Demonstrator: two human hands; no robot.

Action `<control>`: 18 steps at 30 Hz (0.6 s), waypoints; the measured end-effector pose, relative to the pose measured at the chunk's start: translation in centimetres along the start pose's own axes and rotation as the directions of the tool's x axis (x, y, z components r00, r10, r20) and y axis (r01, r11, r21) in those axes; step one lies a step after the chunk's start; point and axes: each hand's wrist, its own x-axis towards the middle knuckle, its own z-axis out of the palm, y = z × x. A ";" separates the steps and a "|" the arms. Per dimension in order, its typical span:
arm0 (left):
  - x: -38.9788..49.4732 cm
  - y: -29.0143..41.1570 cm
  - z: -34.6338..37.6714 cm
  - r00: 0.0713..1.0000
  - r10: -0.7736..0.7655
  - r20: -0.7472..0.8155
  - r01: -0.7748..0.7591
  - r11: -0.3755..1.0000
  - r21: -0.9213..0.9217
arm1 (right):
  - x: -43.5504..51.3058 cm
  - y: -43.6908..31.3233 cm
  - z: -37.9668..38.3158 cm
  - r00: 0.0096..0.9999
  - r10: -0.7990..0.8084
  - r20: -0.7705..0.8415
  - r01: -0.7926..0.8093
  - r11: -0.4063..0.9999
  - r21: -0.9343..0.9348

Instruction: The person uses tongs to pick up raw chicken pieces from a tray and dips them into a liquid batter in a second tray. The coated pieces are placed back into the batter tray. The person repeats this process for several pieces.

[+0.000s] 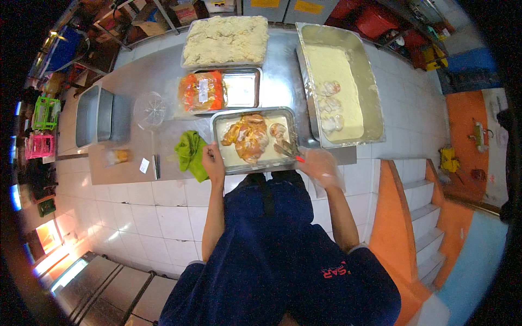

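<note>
A metal tray point(228, 168) is in front of me at the table's near edge. Raw marinated chicken pieces point(248, 138) lie heaped in it, and a separate piece point(278, 130) rests at its right side. My left hand point(213, 162), bare and curled, grips the tray's left rim. A clear plastic glove covers my right hand point(322, 166), which grips what appears to be red-handled scissors point(289, 151). Their metal blades reach over the tray's right rim to the separate piece. Left of my left hand, a crumpled green cloth point(190, 153) lies on the table.
To the right stands a deep metal pan point(369, 93) of pale batter with several coated pieces. Farther back are a tub of crumbly coating point(226, 40) and an orange plastic package point(202, 90) on another tray point(257, 87). A wire skimmer point(151, 112) and metal container point(105, 114) are left.
</note>
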 end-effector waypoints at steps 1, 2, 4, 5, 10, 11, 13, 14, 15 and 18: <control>-0.1 -0.4 -0.1 1.000 -0.031 -0.003 0.031 0.999 -0.020 | 0.0 -0.3 0.0 1.000 -0.002 -0.004 0.002 1.000 -0.010; -0.2 -0.6 -0.1 1.000 0.005 -0.004 -0.005 1.000 -0.030 | 0.0 -0.4 -0.3 0.999 -0.042 0.010 0.042 0.999 0.003; -0.2 -0.8 -0.3 1.000 -0.027 -0.002 0.027 0.999 -0.038 | 0.0 -0.5 -1.0 0.998 -0.040 -0.042 0.038 0.999 -0.034; -0.2 -0.8 -0.4 1.000 0.001 -0.011 -0.001 1.000 -0.027 | 0.0 -0.4 -1.5 0.996 -0.059 -0.064 0.057 0.998 -0.041; -0.3 -0.3 -0.5 1.000 0.024 -0.011 -0.024 1.000 -0.014 | 4.4 -0.7 -3.2 0.987 -0.087 -0.133 0.062 0.981 -0.186; -0.2 -0.3 -0.4 1.000 0.022 -0.016 -0.023 0.999 -0.030 | 5.4 -0.8 -3.4 0.980 -0.133 -0.151 0.099 0.971 -0.216; -0.2 -0.2 -0.4 1.000 -0.010 -0.019 0.009 0.997 -0.075 | 7.4 -1.2 -3.8 0.980 -0.166 -0.113 0.125 0.943 -0.308; -0.2 -0.1 -0.4 1.000 -0.002 -0.022 0.001 0.998 -0.063 | 8.1 -1.4 -4.0 0.979 -0.186 -0.089 0.142 0.922 -0.360; -0.3 0.0 -0.4 1.000 -0.019 -0.020 0.018 0.998 -0.067 | 8.5 -1.4 -4.1 0.976 -0.193 -0.099 0.145 0.920 -0.365; -0.3 0.3 -0.5 0.999 -0.019 -0.033 0.017 0.998 -0.063 | 9.0 -1.6 -4.6 0.963 -0.252 -0.096 0.193 0.893 -0.407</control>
